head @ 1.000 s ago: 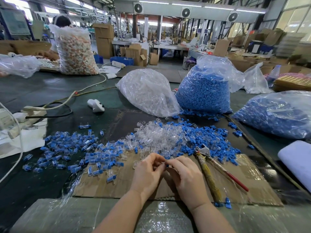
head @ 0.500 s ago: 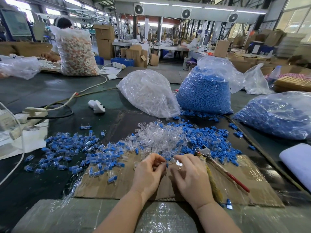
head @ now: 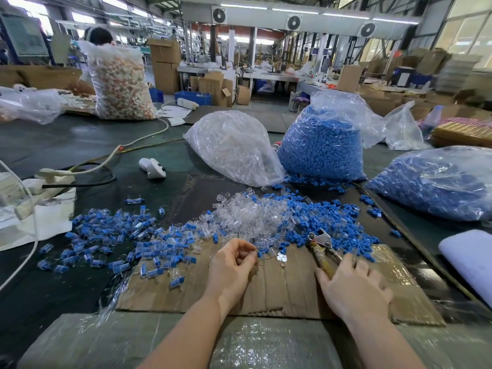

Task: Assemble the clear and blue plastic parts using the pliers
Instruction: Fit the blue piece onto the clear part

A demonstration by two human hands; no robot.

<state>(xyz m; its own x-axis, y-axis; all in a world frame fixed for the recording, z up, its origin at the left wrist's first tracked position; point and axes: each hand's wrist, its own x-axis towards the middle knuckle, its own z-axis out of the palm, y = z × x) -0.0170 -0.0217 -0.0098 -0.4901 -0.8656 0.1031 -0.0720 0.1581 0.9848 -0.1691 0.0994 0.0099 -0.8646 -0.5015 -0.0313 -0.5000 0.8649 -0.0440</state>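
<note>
The left hand (head: 231, 265) is pinching a small clear and blue part (head: 259, 253) over the cardboard (head: 279, 288), while the right hand (head: 351, 284) is laying spread fingers on the pliers (head: 323, 251), which I think need a firm, careful grab.

A factory floor is showing itself — bulging bags of blue parts (head: 322, 150), stacked cartons (head: 165, 65) and far work tables (head: 239, 73) are lying under ceiling fans (head: 294, 22).

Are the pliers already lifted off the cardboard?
No. The pliers lie flat on the cardboard, with the right hand resting over their handles.
</note>
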